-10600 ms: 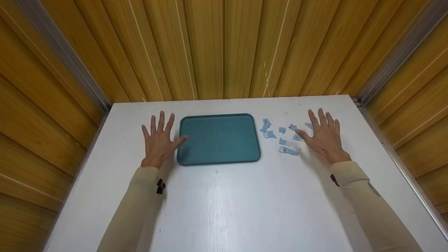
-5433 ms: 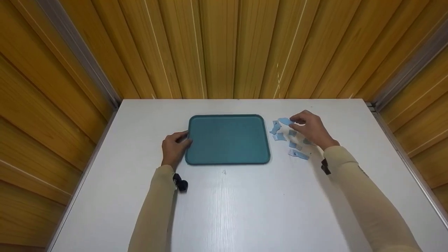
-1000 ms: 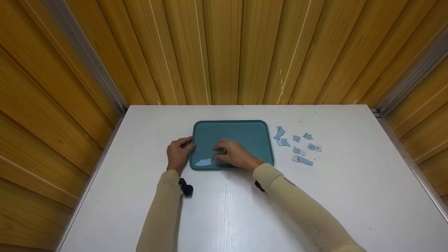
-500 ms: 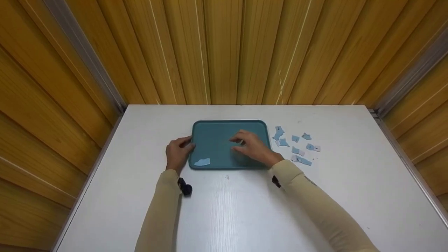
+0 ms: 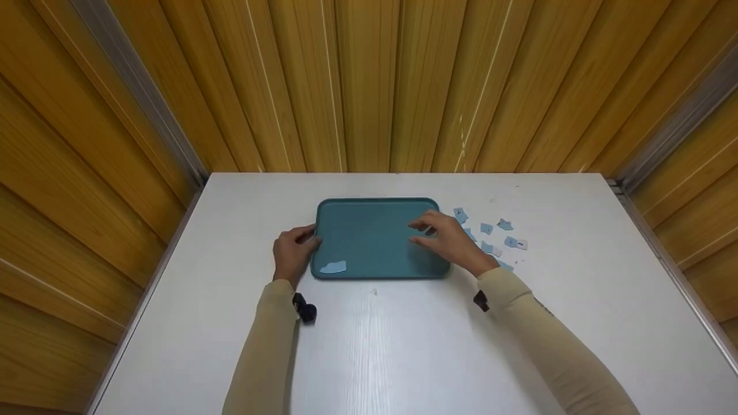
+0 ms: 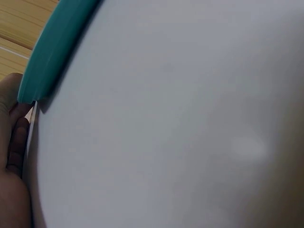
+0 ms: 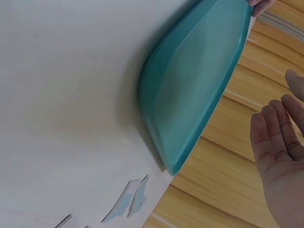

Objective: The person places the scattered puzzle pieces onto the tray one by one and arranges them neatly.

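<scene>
My left hand point(image 5: 293, 251) holds the left rim of a teal tray point(image 5: 375, 236), with the thumb over the edge. In the left wrist view part of the left hand point(image 6: 12, 156) shows beside the tray's edge point(image 6: 57, 47). One pale blue paper scrap point(image 5: 333, 267) lies in the tray's near left corner. My right hand point(image 5: 450, 241) is over the tray's right side, its thumb and fingers apart and nothing between them. The right wrist view shows the right hand point(image 7: 282, 161) with loosely bent fingers.
Several torn blue and white paper scraps point(image 5: 505, 224) lie on the white table point(image 5: 369, 346) right of the tray, some partly hidden by the right hand and wrist. Yellow wood-look panels point(image 5: 380, 86) stand behind the table and at both sides.
Earlier, the right hand held a blue scrap beside the tray; that scrap now lies in the tray. Over the last second the right hand has moved rightward, empty. The left hand stays at the rim.
</scene>
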A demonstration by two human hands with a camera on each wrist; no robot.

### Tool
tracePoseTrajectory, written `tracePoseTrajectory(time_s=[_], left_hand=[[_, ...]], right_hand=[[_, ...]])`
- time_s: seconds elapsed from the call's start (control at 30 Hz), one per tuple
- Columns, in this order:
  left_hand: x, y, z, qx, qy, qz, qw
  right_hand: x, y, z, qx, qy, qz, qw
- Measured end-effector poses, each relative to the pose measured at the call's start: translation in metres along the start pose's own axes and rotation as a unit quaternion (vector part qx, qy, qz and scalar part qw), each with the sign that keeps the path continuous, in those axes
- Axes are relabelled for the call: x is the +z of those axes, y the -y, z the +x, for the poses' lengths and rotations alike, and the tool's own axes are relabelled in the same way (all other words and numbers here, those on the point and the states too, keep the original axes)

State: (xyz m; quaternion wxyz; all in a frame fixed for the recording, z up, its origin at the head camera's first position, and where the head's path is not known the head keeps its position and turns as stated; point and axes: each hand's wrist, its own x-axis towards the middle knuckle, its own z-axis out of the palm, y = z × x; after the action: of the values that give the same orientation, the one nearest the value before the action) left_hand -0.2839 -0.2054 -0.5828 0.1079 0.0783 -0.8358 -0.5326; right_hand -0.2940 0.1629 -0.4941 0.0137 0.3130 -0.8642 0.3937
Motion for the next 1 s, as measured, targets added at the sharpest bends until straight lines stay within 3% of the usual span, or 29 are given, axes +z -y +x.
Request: tracePoseTrajectory(time_s=[1.0], left_hand=[[0.0, 0.0, -0.003, 0.01, -0.004, -0.008, 0.9999]], right_hand=[[-0.057, -0.049, -0.054, 0.115, -0.022, -0.011, 0.9931]])
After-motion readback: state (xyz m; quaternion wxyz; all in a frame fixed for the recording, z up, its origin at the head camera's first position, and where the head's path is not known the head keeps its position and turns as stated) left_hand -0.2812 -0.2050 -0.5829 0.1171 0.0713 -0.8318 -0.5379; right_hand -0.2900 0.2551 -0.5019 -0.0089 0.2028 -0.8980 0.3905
